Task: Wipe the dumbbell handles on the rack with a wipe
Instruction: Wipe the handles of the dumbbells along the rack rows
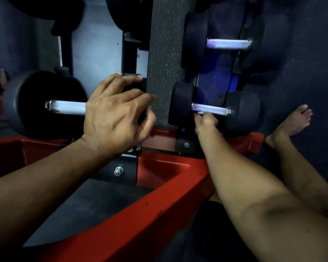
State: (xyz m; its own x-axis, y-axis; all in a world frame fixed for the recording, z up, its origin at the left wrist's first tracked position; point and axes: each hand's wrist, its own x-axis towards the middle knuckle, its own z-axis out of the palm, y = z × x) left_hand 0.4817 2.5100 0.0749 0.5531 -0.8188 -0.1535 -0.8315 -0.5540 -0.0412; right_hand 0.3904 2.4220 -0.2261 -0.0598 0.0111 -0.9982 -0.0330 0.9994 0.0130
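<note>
Red rack frame [170,188] is running across the bottom of the head view, dumbbells sitting on it. Left hand [116,114] is curling round the right end of the big dumbbell's knurled handle [68,107]. Right hand [205,121] is reaching up under the smaller dumbbell's handle [210,109], fingers touching it; can't tell if it's holding a wipe. Bare foot [293,120] is resting beside the rack.

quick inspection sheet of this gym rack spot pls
surface: red steel rack frame over dark speckled rubber floor
job's things: three black rubber dumbbells with knurled metal handles, left, lower right, upper right; wipe not clearly seen
clutter: nothing seen
grippers: left hand over the left dumbbell's inner end, fingers loosely curled; right hand touches the lower right handle from below
cables: nothing seen
surroundings: bare foot on the floor
</note>
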